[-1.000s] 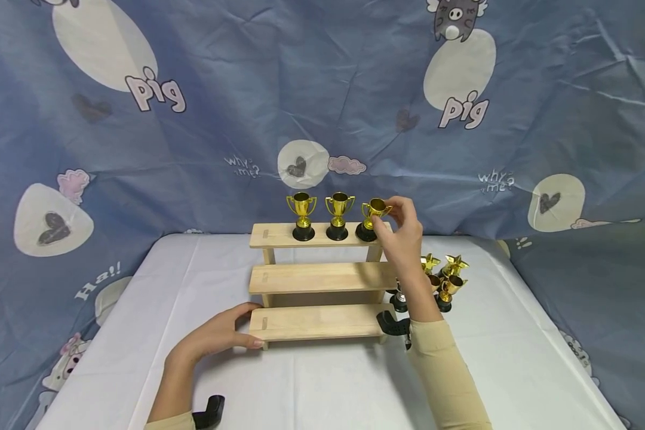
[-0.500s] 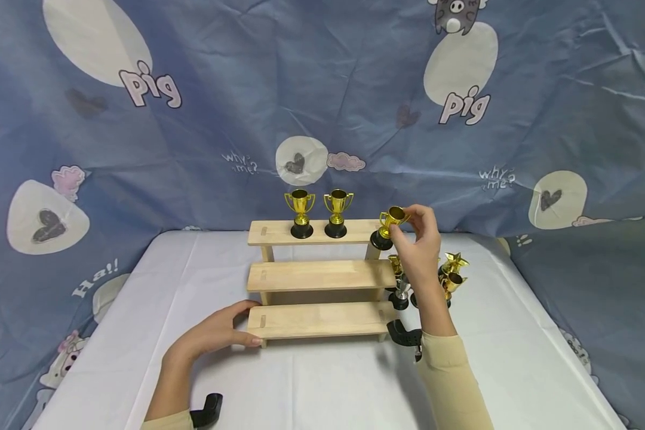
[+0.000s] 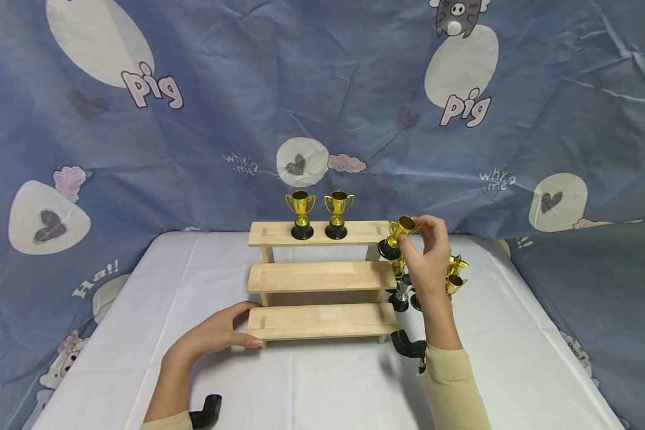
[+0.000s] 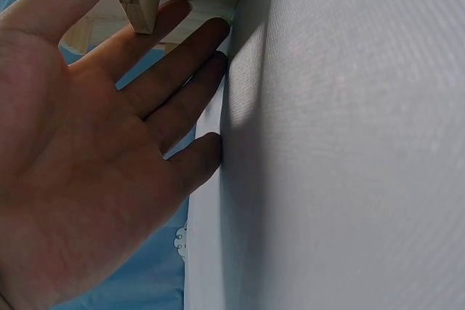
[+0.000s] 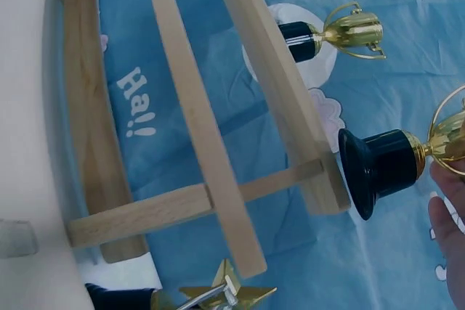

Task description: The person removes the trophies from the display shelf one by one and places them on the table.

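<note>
A small gold trophy cup on a black base is tilted in my right hand, which pinches it near the cup. It hangs just off the right end of the top tier of a three-tier wooden shelf. In the right wrist view its black base is beside the tier's end, and only fingertips show. At the bottom tier's left end is my left hand, thumb in front and fingers behind. The left wrist view shows those fingers nearly straight around the wooden end.
Two gold trophy cups, a left one and a middle one, stand on the top tier. Right of the shelf are a silver trophy cup, a star trophy and others partly hidden by my right arm. A blue printed cloth hangs behind.
My right hand has lifted the third gold trophy cup off the top tier and carried it right and slightly lower, past the tier's end. My left hand has stayed at the shelf.
</note>
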A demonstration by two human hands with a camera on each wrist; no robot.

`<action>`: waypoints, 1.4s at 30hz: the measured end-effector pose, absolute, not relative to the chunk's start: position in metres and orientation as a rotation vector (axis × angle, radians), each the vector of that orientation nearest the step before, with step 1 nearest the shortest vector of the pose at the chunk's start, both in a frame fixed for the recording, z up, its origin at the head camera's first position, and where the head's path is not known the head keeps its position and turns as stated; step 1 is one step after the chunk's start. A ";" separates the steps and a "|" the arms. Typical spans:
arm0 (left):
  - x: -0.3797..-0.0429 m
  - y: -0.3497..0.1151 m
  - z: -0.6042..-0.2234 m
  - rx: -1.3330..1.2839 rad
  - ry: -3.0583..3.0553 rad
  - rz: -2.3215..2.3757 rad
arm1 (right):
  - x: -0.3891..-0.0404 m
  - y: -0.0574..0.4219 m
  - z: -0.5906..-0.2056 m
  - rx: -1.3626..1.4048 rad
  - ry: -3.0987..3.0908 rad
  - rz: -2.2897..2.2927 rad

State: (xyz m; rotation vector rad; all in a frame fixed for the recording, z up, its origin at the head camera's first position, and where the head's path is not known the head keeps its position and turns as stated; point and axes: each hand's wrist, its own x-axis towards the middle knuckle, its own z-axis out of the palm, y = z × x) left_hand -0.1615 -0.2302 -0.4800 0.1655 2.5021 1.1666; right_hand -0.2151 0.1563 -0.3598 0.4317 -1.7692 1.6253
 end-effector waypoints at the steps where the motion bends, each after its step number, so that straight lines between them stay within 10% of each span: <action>1: -0.162 -0.230 -0.480 0.158 2.502 1.169 | -0.214 0.157 -0.361 0.431 -1.764 1.624; 42: -0.160 -0.230 -0.478 0.183 2.496 1.193 | -0.223 0.192 -0.389 0.325 -1.958 1.588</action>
